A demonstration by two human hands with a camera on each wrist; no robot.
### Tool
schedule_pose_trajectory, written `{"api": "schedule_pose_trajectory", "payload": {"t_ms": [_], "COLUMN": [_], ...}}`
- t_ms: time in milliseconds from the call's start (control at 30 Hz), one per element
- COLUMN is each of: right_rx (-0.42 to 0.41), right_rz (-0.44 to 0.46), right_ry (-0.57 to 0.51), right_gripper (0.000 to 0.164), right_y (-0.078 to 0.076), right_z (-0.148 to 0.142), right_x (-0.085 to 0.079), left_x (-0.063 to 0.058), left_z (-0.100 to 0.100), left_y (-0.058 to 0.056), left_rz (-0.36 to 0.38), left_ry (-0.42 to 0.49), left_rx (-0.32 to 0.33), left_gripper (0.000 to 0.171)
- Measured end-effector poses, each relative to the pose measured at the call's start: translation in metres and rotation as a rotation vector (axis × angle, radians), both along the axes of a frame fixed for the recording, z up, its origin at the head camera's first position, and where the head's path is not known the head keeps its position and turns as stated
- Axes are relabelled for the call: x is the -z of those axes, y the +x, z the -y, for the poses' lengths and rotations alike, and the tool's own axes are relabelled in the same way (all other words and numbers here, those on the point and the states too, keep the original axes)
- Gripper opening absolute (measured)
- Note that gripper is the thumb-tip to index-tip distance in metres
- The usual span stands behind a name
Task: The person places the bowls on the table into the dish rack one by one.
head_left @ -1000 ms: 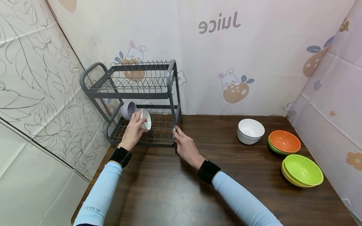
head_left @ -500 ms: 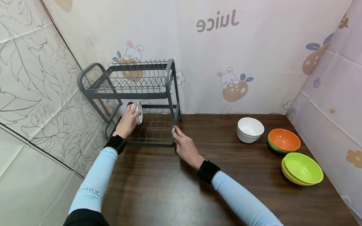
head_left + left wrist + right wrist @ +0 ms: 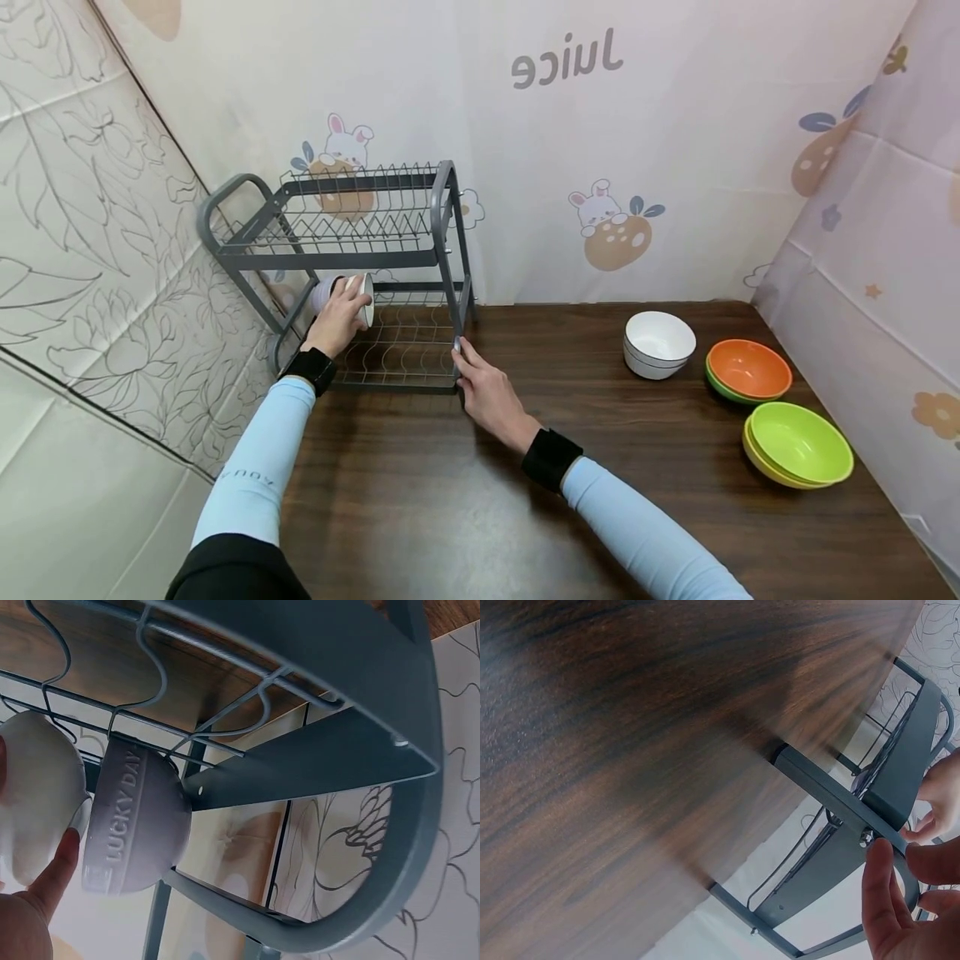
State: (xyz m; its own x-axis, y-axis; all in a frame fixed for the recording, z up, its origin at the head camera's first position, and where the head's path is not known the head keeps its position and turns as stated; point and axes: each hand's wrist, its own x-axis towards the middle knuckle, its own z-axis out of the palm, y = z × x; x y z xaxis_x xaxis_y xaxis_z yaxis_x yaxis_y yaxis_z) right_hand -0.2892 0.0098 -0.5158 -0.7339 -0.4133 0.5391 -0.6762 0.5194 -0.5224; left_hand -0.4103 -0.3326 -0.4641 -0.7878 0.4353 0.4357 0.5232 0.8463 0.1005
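A grey two-tier dish rack point(image 3: 330, 261) stands at the back left of the table. My left hand point(image 3: 335, 325) reaches into its lower tier and grips a white bowl point(image 3: 368, 302), tipped on its side with its mouth to the right. Just left of it, a lilac bowl point(image 3: 139, 817) marked "LUCKY DAY" sits on edge in the wires, mostly hidden by the hand in the head view. In the left wrist view the two bowls stand very close. My right hand point(image 3: 491, 392) pinches the rack's front right upright between thumb and fingers.
To the right on the dark wooden table point(image 3: 570, 417) are stacked white bowls point(image 3: 656, 346), an orange bowl point(image 3: 750, 369) on a green one, and a lime bowl point(image 3: 802, 442) on a yellow one. Printed sheets hang behind and at both sides.
My left hand has moved left with the white bowl, bringing it up beside the lilac bowl; over the last half second it barely shifts. The right hand keeps its hold on the rack.
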Motion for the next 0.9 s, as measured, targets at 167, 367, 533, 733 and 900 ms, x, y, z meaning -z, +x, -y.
{"api": "schedule_pose_trajectory", "payload": {"t_ms": [167, 367, 533, 733, 900], "right_rx": [-0.012, -0.019, -0.021, -0.032, -0.025], "right_rz": [0.013, 0.026, 0.027, 0.035, 0.033], "right_ry": [0.003, 0.009, 0.004, 0.007, 0.013], "right_gripper": [0.054, 0.054, 0.053, 0.053, 0.054], "right_y": [0.000, 0.002, 0.002, 0.002, 0.001], "right_z": [-0.001, -0.002, -0.002, -0.002, -0.002], "right_x": [-0.002, -0.001, -0.001, -0.002, -0.002], "left_x": [-0.003, 0.002, 0.008, 0.006, 0.005], "left_z": [-0.003, -0.004, 0.000, 0.003, 0.002], "left_y": [-0.005, -0.011, -0.015, -0.013, -0.013], "left_rz": [0.024, 0.040, 0.015, 0.044, 0.038], "left_ry": [-0.005, 0.022, 0.063, 0.085, 0.073], "left_rx": [0.004, 0.012, 0.027, -0.001, -0.006], "left_gripper": [0.042, 0.044, 0.042, 0.039, 0.041]}}
